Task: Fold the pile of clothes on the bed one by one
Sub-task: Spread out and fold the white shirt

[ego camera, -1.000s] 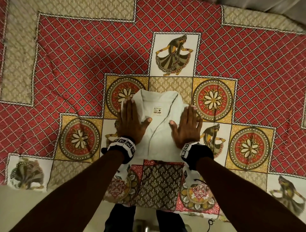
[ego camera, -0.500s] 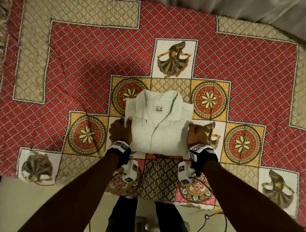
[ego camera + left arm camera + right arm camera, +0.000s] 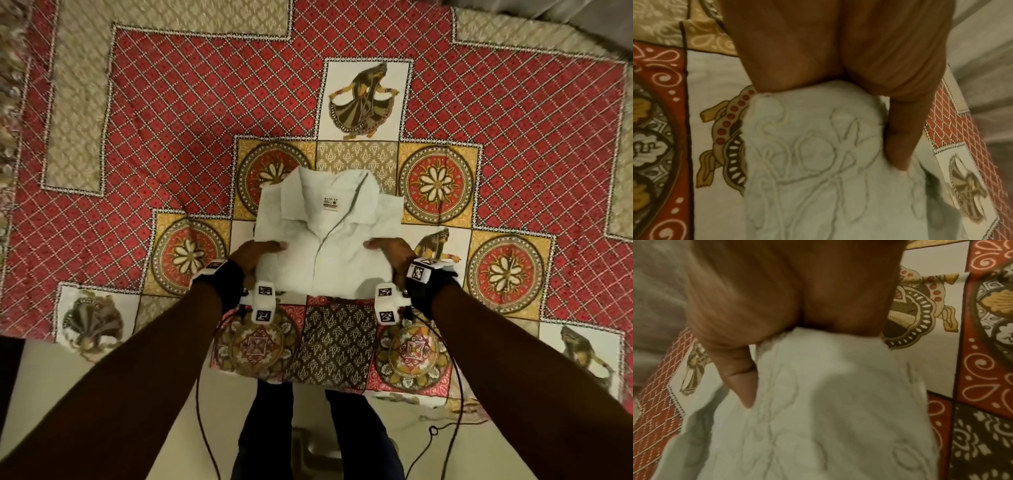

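Folded white shirt [image 3: 329,246] pinched at both sides by the hands, left [image 3: 250,257] and right [image 3: 394,255].

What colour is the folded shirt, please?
White, with faint raised embroidery; the shirt shows best in the head view.

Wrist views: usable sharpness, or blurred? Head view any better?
Both wrist views soft and warm-lit; the folded white embroidered shirt smears in the right wrist view, where the right hand streaks. Head view sharper at centre: collar label visible but unreadable; patterned red bedspread bows and blurs toward edges.

Head looks straight down; both wrists close on shirt [image 3: 329,246].
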